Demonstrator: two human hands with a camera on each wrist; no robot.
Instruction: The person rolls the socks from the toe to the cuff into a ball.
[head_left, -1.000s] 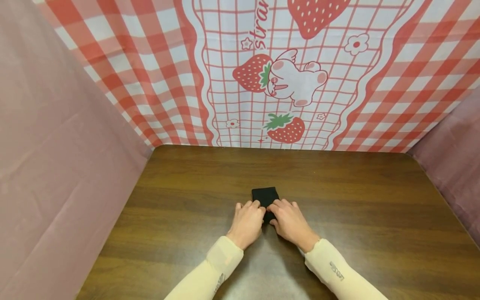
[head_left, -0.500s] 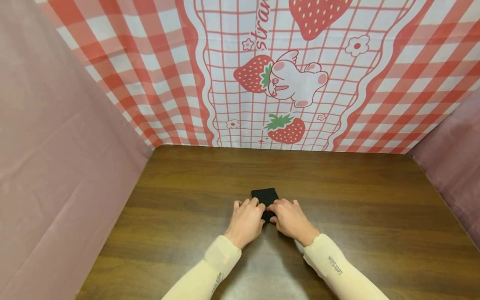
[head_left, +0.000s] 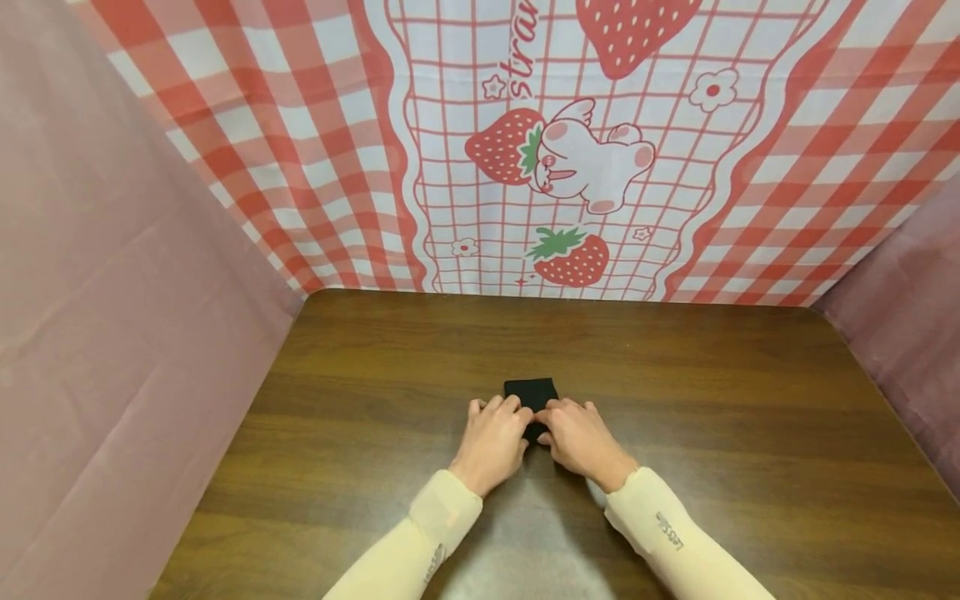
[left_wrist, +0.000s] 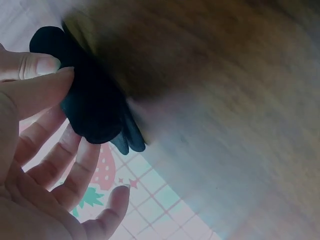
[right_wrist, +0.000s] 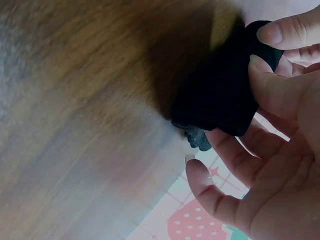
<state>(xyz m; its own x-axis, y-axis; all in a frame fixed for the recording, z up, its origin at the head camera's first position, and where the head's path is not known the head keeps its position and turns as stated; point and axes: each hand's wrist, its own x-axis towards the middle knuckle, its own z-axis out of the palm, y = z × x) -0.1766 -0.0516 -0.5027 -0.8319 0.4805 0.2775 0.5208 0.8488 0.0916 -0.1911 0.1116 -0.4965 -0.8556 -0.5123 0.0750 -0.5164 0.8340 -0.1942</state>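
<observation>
A small folded black cloth (head_left: 531, 389) lies on the wooden table in the head view, its far end sticking out beyond both hands. My left hand (head_left: 491, 442) grips its left side. From the right, my right hand (head_left: 581, 442) holds the near part, and the two hands almost meet over it. In the left wrist view, the thumb presses on the black cloth (left_wrist: 92, 95) with fingers behind it, and layered edges show at its far end. The right wrist view has thumb and fingers pinching the black cloth (right_wrist: 215, 95). What kind of cloth item it is, I cannot tell.
The brown wooden table (head_left: 360, 367) reaches back to a red and white checked curtain (head_left: 322, 167) with strawberries. Pink fabric (head_left: 135, 292) hangs along the left side, and more pink fabric (head_left: 907, 308) along the right.
The cloth's far edge sits slightly closer to the hands than a second ago. Both hands keep almost the same place and hold.
</observation>
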